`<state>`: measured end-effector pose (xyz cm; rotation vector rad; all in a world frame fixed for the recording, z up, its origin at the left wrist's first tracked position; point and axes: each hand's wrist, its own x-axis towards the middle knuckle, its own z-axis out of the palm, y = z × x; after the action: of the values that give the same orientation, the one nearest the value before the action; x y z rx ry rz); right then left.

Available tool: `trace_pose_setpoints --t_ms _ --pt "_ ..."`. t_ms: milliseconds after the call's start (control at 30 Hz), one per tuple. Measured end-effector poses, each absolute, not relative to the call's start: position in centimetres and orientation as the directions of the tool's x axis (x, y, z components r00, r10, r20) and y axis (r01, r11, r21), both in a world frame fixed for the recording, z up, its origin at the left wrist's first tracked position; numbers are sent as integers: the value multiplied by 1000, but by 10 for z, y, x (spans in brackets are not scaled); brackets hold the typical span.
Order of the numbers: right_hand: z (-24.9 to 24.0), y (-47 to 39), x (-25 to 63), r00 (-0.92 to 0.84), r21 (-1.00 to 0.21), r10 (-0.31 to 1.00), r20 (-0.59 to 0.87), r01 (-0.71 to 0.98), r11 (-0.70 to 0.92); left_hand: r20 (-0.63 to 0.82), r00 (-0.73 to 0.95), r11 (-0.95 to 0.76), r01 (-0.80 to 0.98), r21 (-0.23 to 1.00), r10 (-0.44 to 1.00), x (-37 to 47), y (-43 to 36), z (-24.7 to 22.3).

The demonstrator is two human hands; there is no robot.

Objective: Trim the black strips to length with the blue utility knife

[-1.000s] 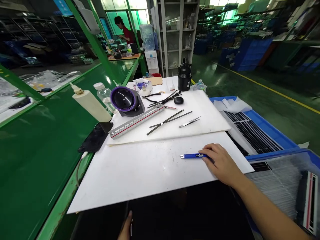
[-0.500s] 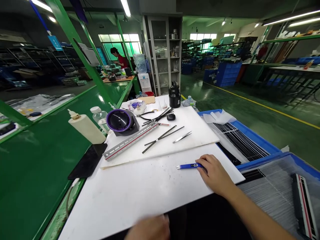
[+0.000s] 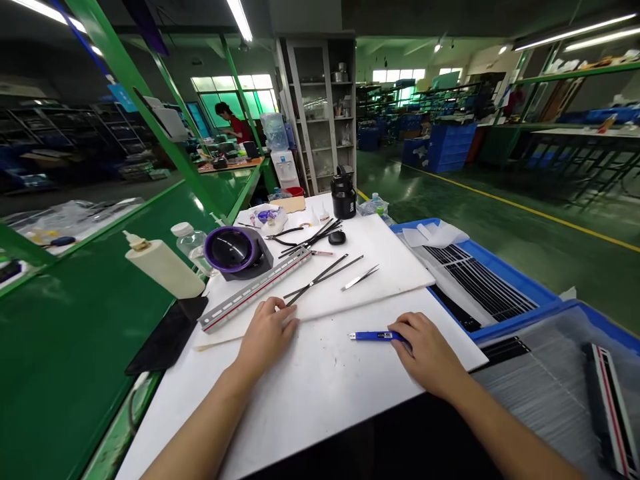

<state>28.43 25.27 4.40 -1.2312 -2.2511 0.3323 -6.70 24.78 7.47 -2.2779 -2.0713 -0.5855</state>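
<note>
Left hand [image 3: 267, 333]: lying flat, fingers spread loosely, holding nothing, fingertips touching the near edge of the upper white board [image 3: 395, 257], just beside the thin black strips [image 3: 320, 277].
Right hand [image 3: 425, 350]: resting palm down in front of that board, fingers curling over the rear end of the blue utility knife [image 3: 373, 335]; firmness of grip cannot be told.
Aluminium scale ruler [image 3: 255, 291]: lying on the board's left part.
Tweezers [image 3: 360, 277]: lying on the board, right of the strips.

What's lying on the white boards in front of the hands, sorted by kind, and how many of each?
Blue pen-like tool, at the right hand: 1
Scale ruler, near the left hand: 1
Thin dark strips: 2
Tweezers: 1
Black flask: 1
Total: 6
</note>
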Motion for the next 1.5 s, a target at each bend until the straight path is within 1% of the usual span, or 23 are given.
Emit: trace_pose_setpoints --t_ms 167,233,300,467,667,733,867,1000,1133,1200,1333,1500 --pt "42 254 286 -446 -466 832 329 690 554 264 -119 36 954 298 957 -66 258 72" --pt "42 254 287 -445 -472 833 327 687 552 269 -162 83 956 283 950 -63 264 74" --pt "41 254 287 -442 -477 835 328 686 550 280 -171 101 964 245 945 -59 268 77" --pt "42 254 287 -439 -477 834 335 684 552 292 -89 46 988 149 952 -56 274 82" --pt "42 253 288 -444 -482 830 338 676 557 337 65 -74 997 13 939 -46 271 81" --pt "42 252 288 -443 -485 830 339 674 558 347 130 -133 991 -16 929 -40 266 83" --pt "43 253 288 -441 -486 831 340 674 556 360 238 -255 967 1 902 -34 256 85" --pt "43 253 287 -435 -485 834 340 679 552 377 258 -297 954 47 889 -41 255 81" --pt "44 253 287 -437 -489 833 340 674 554 343 325 -361 931 45 881 -42 257 77" --pt "44 253 287 -437 -490 832 343 673 555 343 321 -357 933 44 882 -39 258 78" --pt "44 253 287 -433 -487 831 351 673 556 378 252 -306 948 87 891 -35 263 80" --pt "45 252 287 -431 -485 833 346 678 553 350 302 -349 934 79 887 -34 266 76"
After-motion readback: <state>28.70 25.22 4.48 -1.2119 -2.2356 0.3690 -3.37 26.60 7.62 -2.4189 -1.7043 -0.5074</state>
